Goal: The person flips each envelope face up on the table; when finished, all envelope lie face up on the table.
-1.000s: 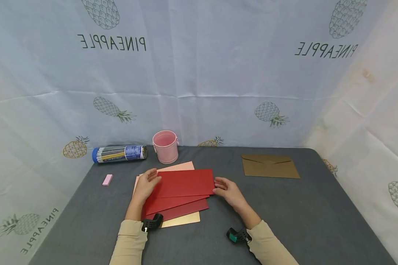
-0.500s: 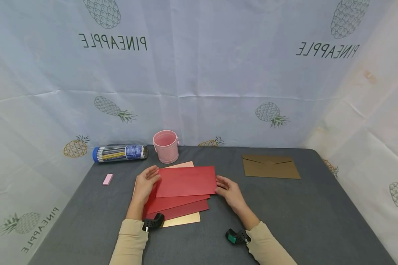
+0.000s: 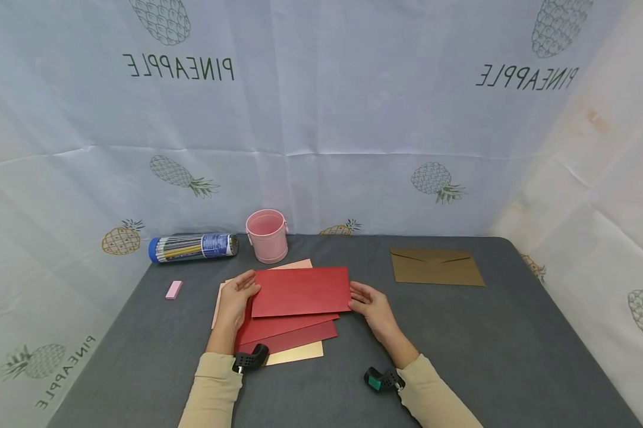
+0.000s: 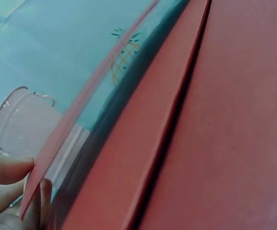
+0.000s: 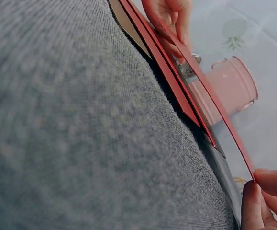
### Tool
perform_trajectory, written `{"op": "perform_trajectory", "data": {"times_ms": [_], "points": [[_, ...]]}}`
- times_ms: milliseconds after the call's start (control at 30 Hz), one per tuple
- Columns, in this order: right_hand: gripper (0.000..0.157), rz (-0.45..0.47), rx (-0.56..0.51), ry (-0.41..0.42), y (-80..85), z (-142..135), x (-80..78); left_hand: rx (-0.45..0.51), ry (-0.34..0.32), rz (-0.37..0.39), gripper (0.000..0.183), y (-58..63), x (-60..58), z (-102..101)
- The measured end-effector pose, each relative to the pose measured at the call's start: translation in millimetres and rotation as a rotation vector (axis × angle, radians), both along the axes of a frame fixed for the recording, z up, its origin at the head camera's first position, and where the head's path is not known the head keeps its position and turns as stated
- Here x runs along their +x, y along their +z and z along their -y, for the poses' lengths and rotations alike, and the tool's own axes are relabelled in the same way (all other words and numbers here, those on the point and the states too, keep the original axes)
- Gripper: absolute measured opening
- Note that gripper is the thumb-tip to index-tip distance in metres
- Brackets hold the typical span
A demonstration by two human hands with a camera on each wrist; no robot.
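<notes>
A flat red envelope (image 3: 300,291) is held up by its two short ends, raised above the others of its kind. My left hand (image 3: 235,302) pinches its left end, thumb on the near face, as the left wrist view also shows. At the opposite end my right hand (image 3: 374,309) pinches the edge between thumb and fingers (image 5: 253,201). Beneath lie more red envelopes (image 3: 305,340), fanned out, with a gold one (image 3: 297,354) under them at the front and a pale pink one (image 3: 295,264) showing at the back.
Behind the stack stands a pink bucket (image 3: 268,238). A tube of pencils (image 3: 193,247) lies at the back left, a pink eraser (image 3: 174,290) in front of it. To the right is a brown envelope (image 3: 436,267) on the grey table (image 3: 487,356). A pineapple-print curtain (image 3: 321,107) hangs behind.
The top red envelope has risen off the stack and tipped its face toward me, a gap opening beneath it. Both hands have shifted slightly with it.
</notes>
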State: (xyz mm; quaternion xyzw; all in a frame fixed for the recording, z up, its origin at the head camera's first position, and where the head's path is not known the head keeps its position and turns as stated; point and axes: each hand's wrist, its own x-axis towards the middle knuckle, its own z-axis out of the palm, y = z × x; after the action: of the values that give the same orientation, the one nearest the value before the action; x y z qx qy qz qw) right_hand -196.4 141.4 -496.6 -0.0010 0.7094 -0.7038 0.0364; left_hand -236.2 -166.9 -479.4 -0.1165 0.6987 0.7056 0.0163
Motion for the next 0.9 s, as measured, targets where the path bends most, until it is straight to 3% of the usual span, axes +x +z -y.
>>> {"op": "perform_trajectory", "data": {"times_ms": [467, 667, 900], "points": [[0.049, -0.03, -0.03, -0.017, 2.0, 0, -1.4, 0.034, -0.057, -0.038, 0.05, 1.6, 1.2, -1], [0.051, -0.008, -0.076, -0.027, 2.1, -1, -0.8, 0.037, -0.041, -0.047, 0.05, 3.4, 2.4, -3], [0.049, -0.015, -0.21, -0.053, 13.8, -6, 0.7, -0.099, -0.006, -0.125, 0.051, 15.2, 4.6, -18]]}}
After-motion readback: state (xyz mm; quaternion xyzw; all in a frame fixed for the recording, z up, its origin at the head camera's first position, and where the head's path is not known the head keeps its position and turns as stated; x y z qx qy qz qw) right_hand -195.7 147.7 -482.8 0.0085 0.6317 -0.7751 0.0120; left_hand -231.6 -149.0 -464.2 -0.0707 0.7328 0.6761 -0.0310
